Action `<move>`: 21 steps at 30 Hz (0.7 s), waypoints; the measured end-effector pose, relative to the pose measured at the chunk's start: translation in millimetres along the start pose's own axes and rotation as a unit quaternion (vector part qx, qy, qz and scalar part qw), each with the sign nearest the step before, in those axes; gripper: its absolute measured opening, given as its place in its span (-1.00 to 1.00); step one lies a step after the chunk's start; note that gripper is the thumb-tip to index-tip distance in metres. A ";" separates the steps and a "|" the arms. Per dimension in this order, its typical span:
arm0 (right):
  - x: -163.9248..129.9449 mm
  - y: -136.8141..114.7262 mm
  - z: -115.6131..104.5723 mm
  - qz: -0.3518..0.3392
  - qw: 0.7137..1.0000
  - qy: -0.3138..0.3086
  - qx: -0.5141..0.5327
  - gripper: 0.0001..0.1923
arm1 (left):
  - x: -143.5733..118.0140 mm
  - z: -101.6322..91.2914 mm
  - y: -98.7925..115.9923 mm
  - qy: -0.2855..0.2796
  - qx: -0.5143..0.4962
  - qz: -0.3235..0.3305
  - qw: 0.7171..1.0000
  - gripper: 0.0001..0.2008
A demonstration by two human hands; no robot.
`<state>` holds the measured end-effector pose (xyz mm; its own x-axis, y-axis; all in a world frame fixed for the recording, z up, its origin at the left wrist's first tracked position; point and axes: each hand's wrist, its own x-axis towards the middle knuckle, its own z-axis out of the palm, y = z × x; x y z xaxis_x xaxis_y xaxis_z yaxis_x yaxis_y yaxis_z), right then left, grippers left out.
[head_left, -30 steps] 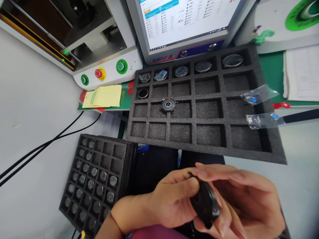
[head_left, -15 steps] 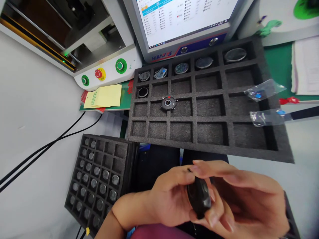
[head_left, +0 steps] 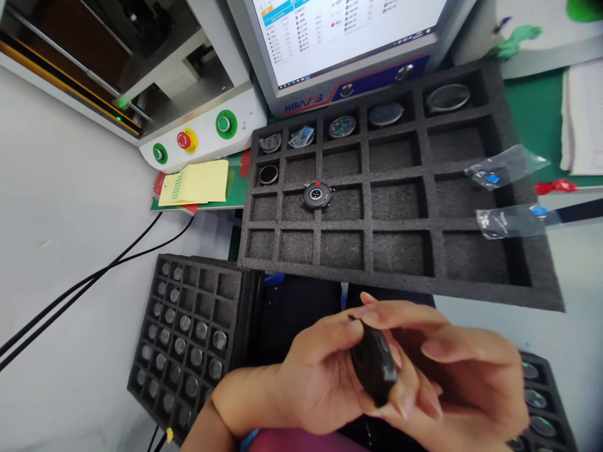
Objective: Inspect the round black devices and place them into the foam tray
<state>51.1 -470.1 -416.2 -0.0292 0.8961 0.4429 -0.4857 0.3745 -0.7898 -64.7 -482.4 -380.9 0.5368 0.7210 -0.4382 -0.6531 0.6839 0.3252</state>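
1. The left hand is closed on a dark rounded device, held tilted off the large foam tray, beyond the middle of its near edge.
2. The right hand is half curled, fingertips at the device's upper end; I cannot tell whether it grips.
3. A round watch case lies across the tray's dividers, nearer the left edge.
4. Discs sit along the far edge.

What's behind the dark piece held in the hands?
Fingers emerge past the right edge of the dark piece; its far side and anything directly behind it are covered.
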 end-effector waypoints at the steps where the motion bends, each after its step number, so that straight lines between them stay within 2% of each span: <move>1: 0.4 -0.2 -0.3 -0.002 1.000 0.005 -0.001 -0.42 | 0.6 -0.6 -0.1 -0.005 -0.002 -0.007 1.000 -0.58; 4: 2.2 -1.7 0.1 -0.004 1.000 0.023 -0.005 -0.45 | 1.2 -2.7 -0.1 -0.020 -0.005 -0.031 0.999 -0.54; 7: 2.3 -2.1 1.4 0.004 0.999 0.038 -0.008 -0.46 | 1.7 -3.1 -0.3 -0.012 0.013 -0.039 0.999 -0.51; 10: 0.3 -0.3 1.6 0.004 0.999 0.041 -0.011 -0.43 | 3.4 -1.6 -1.2 -0.008 0.027 -0.015 0.999 -0.52; 16: 2.1 1.7 0.5 -0.044 0.998 0.012 -0.040 -0.39 | 8.5 -0.5 -4.6 -0.021 0.021 0.052 0.998 -0.50; 21: 1.2 2.3 0.5 -0.045 0.997 0.045 -0.044 -0.48 | 7.7 -5.2 -4.6 -0.012 0.082 0.045 0.996 -0.45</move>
<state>49.5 -468.3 -417.3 0.0911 0.8737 0.4779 -0.4046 0.4709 -0.7839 -60.3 -480.6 -390.1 0.4944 0.7807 -0.3823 -0.6039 0.6248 0.4949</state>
